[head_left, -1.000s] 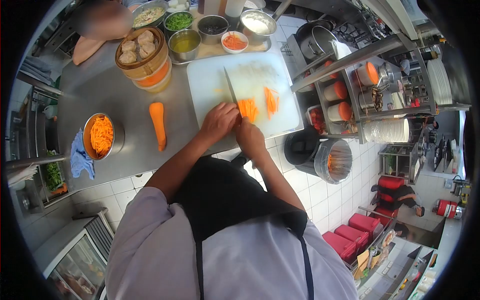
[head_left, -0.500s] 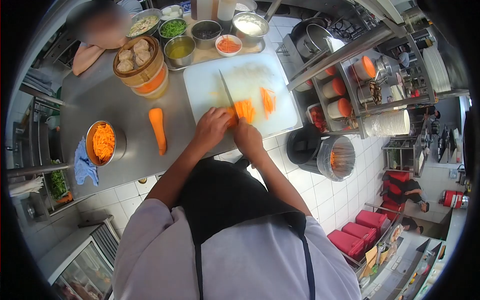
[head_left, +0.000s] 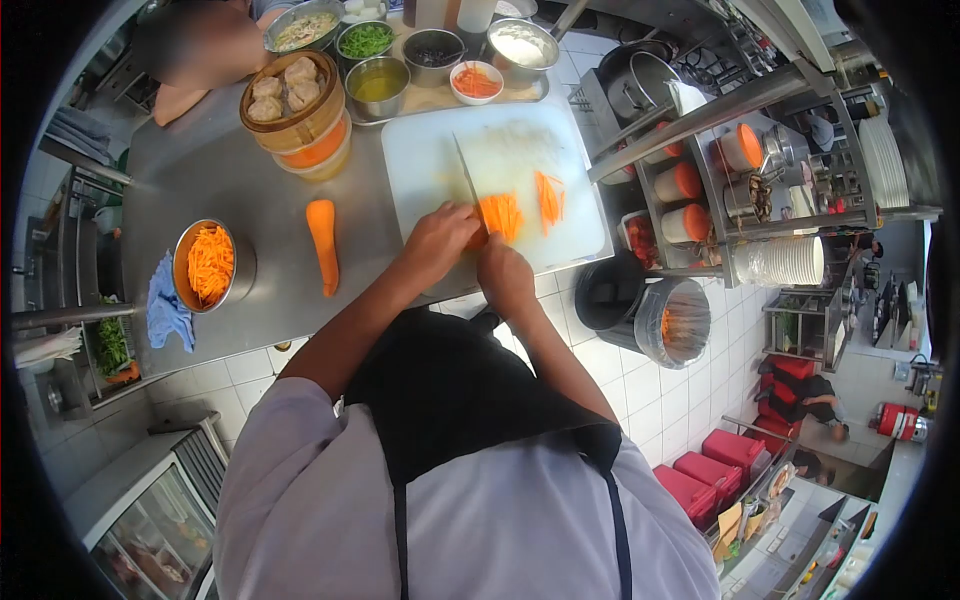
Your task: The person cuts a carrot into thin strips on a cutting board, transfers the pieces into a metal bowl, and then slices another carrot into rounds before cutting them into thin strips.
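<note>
1. Closest to the body, at the near edge of the cutting board (head_left: 520,150), the right hand (head_left: 505,275) is curled with its fingers pressed down on a small stack of carrot slices (head_left: 500,215).
2. Just left of it, the left hand (head_left: 440,240) is closed around the handle of a knife (head_left: 466,178). The blade points away toward the far side, its edge down on the board right at the left side of the stack.
3. Right of the stack, a loose bunch of carrot strips (head_left: 548,195) lies on the board, near it but apart.
4. Left of the board on the steel counter (head_left: 250,200) there's a whole carrot (head_left: 322,245), lying lengthwise near-to-far, nobody touching it.
5. Further left sits a metal bowl (head_left: 210,265) full of shredded carrot, with a blue cloth (head_left: 165,312) touching its near-left side.
6. Down on the right, below the counter, a bin (head_left: 670,320) has orange scraps inside.
7. Past the whole carrot is a bamboo steamer (head_left: 290,95) with dumplings in it – it's stacked on an orange-filled tub.
8. At the far edge, a tray of small bowls (head_left: 430,60) holds greens, sauces and more carrot – can't tell much beyond that.
</note>
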The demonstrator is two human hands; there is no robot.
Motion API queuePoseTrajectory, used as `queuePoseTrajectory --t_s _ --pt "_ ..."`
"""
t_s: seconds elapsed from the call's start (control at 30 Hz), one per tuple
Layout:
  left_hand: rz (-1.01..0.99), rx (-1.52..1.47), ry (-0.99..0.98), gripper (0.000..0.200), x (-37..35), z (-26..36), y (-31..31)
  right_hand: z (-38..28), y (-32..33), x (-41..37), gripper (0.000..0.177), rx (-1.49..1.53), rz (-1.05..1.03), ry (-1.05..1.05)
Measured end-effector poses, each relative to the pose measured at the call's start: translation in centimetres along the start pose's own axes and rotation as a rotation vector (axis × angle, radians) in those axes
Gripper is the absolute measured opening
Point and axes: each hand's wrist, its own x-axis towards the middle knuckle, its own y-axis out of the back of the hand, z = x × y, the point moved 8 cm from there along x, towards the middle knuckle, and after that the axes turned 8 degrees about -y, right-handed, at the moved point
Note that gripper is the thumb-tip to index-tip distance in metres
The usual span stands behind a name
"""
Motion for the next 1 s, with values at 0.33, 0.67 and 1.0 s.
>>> queuePoseTrajectory --t_s 0.33,0.67,1.0 --pt "0.011 -0.035 -0.028 0.009 0.2 -0.2 -0.1 0.3 0.5 0.2 0.016 0.085 0.011 0.019" --pt "0.004 -0.057 -0.002 0.008 0.0 -0.4 0.0 0.2 0.8 0.7 0.015 0.099 -0.027 0.023" --pt "-0.012 -0.055 -0.008 0.007 0.2 -0.3 0.5 0.2 1.3 -0.2 0.016 0.081 -0.04 0.051"
